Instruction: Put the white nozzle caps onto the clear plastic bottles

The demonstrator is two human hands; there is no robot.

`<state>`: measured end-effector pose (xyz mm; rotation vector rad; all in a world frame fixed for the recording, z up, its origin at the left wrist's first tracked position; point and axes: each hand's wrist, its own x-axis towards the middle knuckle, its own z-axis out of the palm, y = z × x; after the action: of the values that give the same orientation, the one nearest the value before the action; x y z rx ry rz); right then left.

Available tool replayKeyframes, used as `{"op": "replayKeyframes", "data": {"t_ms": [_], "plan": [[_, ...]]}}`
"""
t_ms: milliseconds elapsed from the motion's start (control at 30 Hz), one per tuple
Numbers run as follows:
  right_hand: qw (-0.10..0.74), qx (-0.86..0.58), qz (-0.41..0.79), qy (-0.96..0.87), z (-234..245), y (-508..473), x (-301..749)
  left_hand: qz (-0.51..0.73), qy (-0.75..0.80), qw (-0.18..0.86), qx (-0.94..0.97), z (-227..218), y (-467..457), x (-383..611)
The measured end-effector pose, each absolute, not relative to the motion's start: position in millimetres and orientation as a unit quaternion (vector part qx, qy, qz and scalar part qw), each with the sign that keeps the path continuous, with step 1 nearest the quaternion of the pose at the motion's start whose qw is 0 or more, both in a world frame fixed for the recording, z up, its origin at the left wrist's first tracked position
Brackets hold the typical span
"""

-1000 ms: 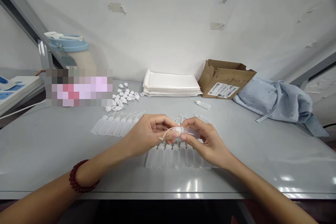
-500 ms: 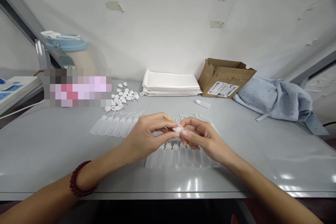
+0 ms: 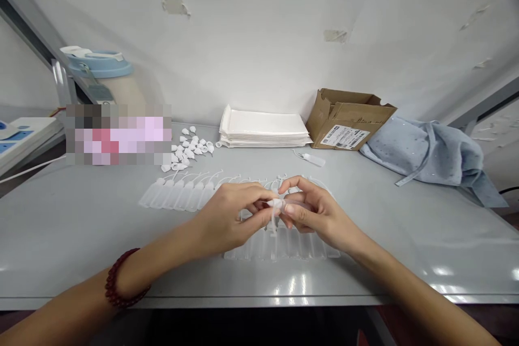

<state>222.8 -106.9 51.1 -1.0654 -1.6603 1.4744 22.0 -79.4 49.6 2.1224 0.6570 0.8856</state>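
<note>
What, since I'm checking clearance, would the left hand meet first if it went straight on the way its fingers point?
The left hand would first meet the white nozzle it seems to be pinching; just beyond, probably the right hand, though depth is unclear in this one view.

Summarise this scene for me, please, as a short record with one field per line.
Left-hand grip: fingertips at a white cap
Right-hand grip: closed around a translucent bottle, held sideways
Left bottle row: lying on the table
Near bottle row: lying below the hands, partly hidden
Loose caps: scattered beyond the left row
Single bottle: lying apart, before the white envelopes
Far right: open cardboard box, blue fabric
</note>
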Motion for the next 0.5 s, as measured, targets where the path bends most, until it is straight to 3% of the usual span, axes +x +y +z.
{"op": "replayKeyframes", "data": {"t_ms": [133, 233, 367, 500], "plan": [[0.347, -0.429, 0.359, -0.752, 47.9, -110.7, 222.2, 0.276, 0.296, 0.456, 0.793, 54.8, -77.4, 23.4], [0.326, -0.422, 0.326, -0.780, 47.6, -112.3, 222.4, 0.235, 0.313, 0.463, 0.795, 57.2, -78.1, 23.1], [0.309, -0.404, 0.512, -0.693, 51.2, -111.3, 222.9, 0.223, 0.293, 0.446, 0.816, 55.4, -81.0, 22.4], [0.300, -0.333, 0.706, -0.548, 53.2, -106.7, 224.2, 0.321, 0.211, 0.304, 0.872, 47.4, -82.8, 22.7]]}}
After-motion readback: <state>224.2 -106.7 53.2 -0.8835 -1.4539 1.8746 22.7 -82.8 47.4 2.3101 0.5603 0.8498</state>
